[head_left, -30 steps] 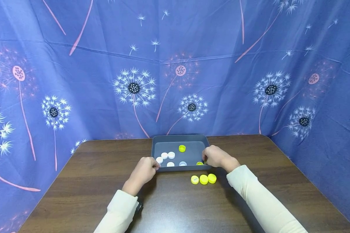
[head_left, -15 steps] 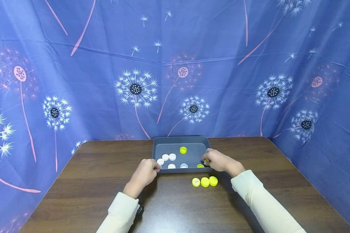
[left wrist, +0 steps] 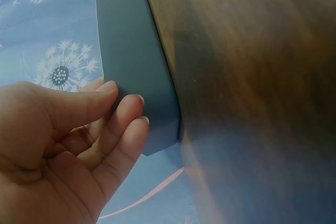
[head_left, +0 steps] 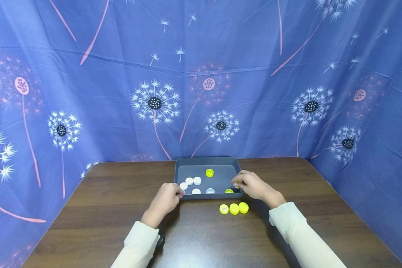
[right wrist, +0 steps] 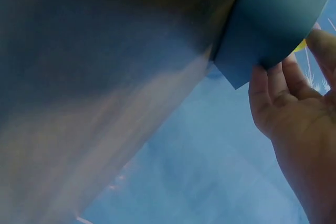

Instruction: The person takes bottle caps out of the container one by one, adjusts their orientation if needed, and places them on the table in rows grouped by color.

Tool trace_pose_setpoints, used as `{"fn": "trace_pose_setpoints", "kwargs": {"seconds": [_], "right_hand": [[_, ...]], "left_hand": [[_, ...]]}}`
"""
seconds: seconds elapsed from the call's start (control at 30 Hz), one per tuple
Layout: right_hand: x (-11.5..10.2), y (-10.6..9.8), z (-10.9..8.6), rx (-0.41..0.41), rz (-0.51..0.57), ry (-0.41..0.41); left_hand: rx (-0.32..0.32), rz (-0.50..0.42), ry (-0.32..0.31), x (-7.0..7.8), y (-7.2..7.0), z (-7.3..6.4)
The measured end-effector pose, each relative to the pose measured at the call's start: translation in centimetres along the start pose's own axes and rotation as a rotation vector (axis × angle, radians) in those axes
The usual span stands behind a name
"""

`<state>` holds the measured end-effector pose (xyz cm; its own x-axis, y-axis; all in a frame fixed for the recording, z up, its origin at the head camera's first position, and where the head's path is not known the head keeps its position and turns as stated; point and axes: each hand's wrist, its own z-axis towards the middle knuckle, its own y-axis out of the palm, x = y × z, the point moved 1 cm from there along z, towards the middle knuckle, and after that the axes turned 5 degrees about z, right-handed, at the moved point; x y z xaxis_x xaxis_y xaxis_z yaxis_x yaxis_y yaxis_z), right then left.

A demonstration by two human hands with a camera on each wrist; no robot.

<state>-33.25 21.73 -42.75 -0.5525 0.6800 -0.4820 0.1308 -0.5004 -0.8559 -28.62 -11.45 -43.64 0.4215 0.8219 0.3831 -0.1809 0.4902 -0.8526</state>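
The left hand [head_left: 164, 201] gripped the tray [head_left: 221, 179] at its near-left corner. The right hand [head_left: 252, 185] pinched a yellow cap [head_left: 237, 184]. Three others [head_left: 234, 209] lay on the tabletop [head_left: 104, 212].

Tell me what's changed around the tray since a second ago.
The right hand shifted slightly right, showing more of the yellow cap beside it; whether it grips that cap is unclear. The left hand still holds the tray by its near left corner; the other caps stayed put.
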Motion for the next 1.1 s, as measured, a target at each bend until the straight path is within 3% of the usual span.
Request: {"fn": "trace_pose_setpoints", "kwargs": {"seconds": [0.27,0.47,0.6,0.8,0.97,1.1], "right_hand": [[-1.0,0.0,-1.7,0.279,0.092,0.058],[-2.2,0.0,-4.5,0.347,0.198,0.105],[-2.8,0.0,-6.5,0.317,0.246,0.086],[-3.0,0.2,-8.1,0.157,0.315,0.047],[-3.4,0.3,-8.3,0.031,0.252,0.022],[-3.8,0.5,-8.3,-0.02,0.19,0.027]], "left_hand": [[-0.005,0.005,-0.002,-0.2,0.0,0.2],[-0.018,-0.008,-0.007,-0.2,0.1,0.1],[-0.007,-0.009,0.009,-0.2,0.0,0.1],[0.014,-0.001,0.032,0.0,-0.1,0.1],[0.015,0.001,0.029,0.0,0.0,0.0],[0.003,0.006,0.03,-0.3,0.1,0.0]]}}
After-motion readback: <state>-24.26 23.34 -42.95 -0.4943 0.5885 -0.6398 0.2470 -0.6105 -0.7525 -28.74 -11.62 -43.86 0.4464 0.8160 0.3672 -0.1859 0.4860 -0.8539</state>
